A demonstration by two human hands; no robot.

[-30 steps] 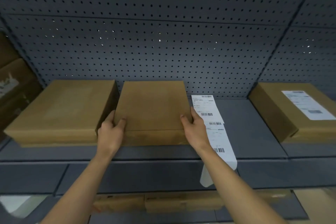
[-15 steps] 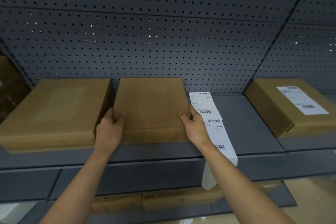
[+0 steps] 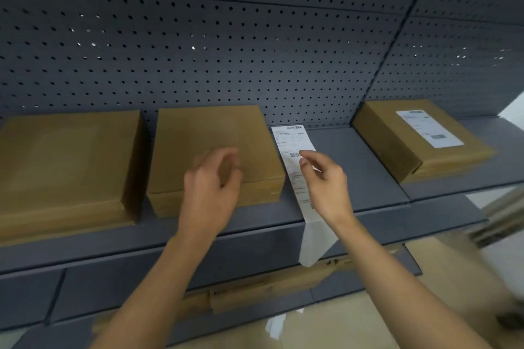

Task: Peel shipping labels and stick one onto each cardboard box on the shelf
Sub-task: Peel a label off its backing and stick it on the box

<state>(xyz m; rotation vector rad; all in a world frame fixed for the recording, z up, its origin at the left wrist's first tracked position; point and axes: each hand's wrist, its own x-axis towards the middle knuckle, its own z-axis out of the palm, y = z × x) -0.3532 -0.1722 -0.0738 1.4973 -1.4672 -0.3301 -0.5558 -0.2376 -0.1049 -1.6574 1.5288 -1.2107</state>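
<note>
A strip of shipping labels (image 3: 295, 170) lies flat on the shelf (image 3: 368, 167), just to the right of the middle box (image 3: 215, 139). It runs from the rear of that box to the shelf's front edge, where a blank tail hangs over. The right hand (image 3: 326, 184) is held over the strip, to the right of the middle box, with forefinger and thumb brought near together. Whether these fingers (image 3: 307, 153) already pinch the paper cannot be told. The left hand (image 3: 211, 187) is seen blurred above the front of the middle box, its fingers loosely curled round nothing.

The top of the middle box is bare, as is that of the left box (image 3: 65, 161), which stands just to its left. Well to its right stands a third box (image 3: 397, 144), on which a white label (image 3: 428, 132) is already stuck.

The strip is judged to be thin, light and limp, with a slick backing; it would crease or curl if gripped in the middle. A label is best lifted by one corner and drawn off slowly while the backing is pinned down. Once free, it should be held by its edges only, since the adhesive face would cling to skin or to itself. The box lid looks stiff and flat enough to be pressed upon firmly.
</note>
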